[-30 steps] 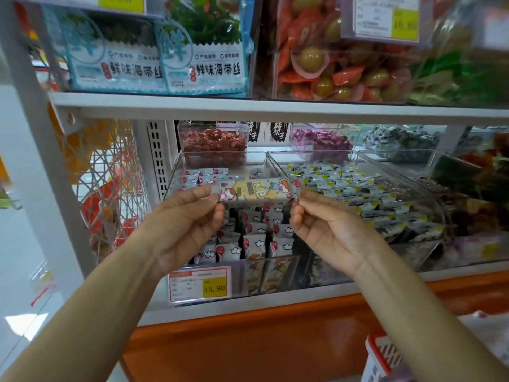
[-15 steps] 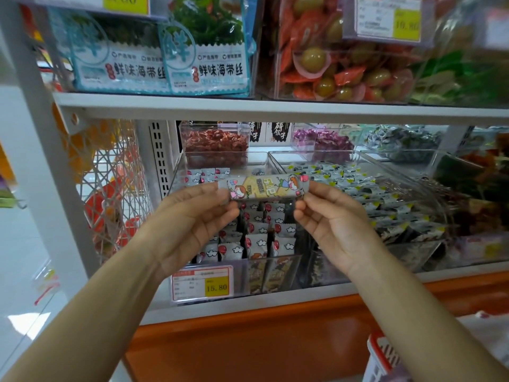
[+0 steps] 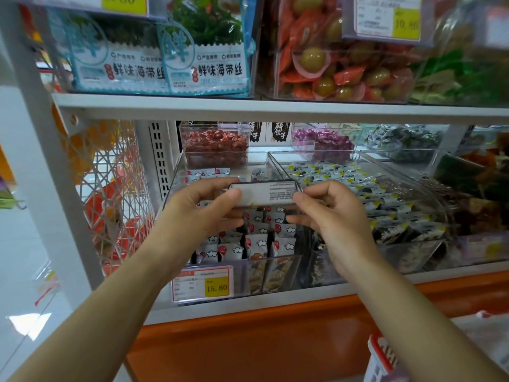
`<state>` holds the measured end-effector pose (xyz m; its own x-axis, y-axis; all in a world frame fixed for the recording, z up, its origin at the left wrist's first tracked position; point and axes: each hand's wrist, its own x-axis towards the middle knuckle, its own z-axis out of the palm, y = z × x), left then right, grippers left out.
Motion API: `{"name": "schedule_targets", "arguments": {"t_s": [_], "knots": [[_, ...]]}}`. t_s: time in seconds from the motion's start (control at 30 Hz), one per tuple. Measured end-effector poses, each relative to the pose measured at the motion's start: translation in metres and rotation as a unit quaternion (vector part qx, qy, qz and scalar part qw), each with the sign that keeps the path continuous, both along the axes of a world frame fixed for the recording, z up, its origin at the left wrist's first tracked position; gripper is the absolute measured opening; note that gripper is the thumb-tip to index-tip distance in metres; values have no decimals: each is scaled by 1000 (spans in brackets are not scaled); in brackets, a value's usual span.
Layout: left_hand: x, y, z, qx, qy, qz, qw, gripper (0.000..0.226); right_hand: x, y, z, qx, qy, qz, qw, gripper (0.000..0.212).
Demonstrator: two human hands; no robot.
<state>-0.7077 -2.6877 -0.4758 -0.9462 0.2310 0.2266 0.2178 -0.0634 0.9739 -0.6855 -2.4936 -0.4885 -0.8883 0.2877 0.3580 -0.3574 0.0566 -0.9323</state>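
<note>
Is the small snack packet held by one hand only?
No, the left hand pinches one end of the snack packet and the right hand pinches the other end, above the clear bin.

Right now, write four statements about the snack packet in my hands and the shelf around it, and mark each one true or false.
1. The left hand and the right hand each pinch one end of the snack packet. True.
2. The packet's fine-print side faces the camera. True.
3. The price tag below the hands reads 25.80. False: it reads 15.80.
4. The packet lies in the red basket. False: it is held up in front of the clear bin, and the basket is at the lower right.
</note>
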Motion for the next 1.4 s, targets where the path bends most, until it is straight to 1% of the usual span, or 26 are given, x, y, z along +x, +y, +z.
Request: {"name": "schedule_targets", "arguments": {"t_s": [0.03, 0.1, 0.17, 0.23, 0.3, 0.4, 0.53, 0.6, 0.7, 0.77, 0.87, 0.93, 1.0, 1.13, 1.27, 1.4], "knots": [[0, 0, 0, -4, 7, 11, 1000, 32, 0, 0, 0, 11, -1, 3, 1000, 10], [0, 0, 0, -16, 27, 32, 999, 22, 1, -2, 0, 45, 7, 12, 999, 22], [-1, 1, -1, -40, 47, 39, 997, 24, 2, -5, -1, 52, 20, 28, 998, 28], [0, 1, -2, -76, 58, 37, 995, 27, 2, -6, -1, 48, 31, 31, 998, 22], [1, 1, -2, -105, 65, 32, 992, 31, 1, -5, -1, 60, 33, 13, 998, 15], [2, 2, -2, -138, 85, 29, 986, 31, 1, -4, -1, 77, 30, -4, 997, 7], [3, 5, -2, -194, 138, 58, 970, 27, 2, -5, -3, 165, 60, -47, 983, 12], [4, 7, -2, -200, 137, 61, 968, 22, 2, -5, -4, 189, 77, -68, 977, 15], [7, 11, 1, -153, 91, 52, 983, 6, 2, -8, -5, 208, 95, -81, 970, 18], [7, 12, 3, -137, 81, 69, 985, 13, 2, -10, -6, 208, 104, -82, 969, 18], [5, 12, 6, -168, 107, 113, 973, 21, 2, -12, -6, 217, 113, -85, 966, 18], [4, 9, 8, -188, 112, 126, 968, 23, 3, -12, -6, 222, 115, -85, 964, 16], [2, 4, 10, -211, 110, 104, 966, 21, 2, -12, -4, 227, 115, -85, 963, 16], [0, -7, 17, -244, 92, 26, 965, 15, 2, -9, -2, 226, 97, -66, 967, 15], [-3, -13, 21, -253, 85, -4, 964, 10, 1, -6, 0, 175, 54, -19, 983, 11], [-2, -14, 22, -228, 89, -10, 969, 13, 1, -5, 0, 123, 28, 19, 992, 12]]}}
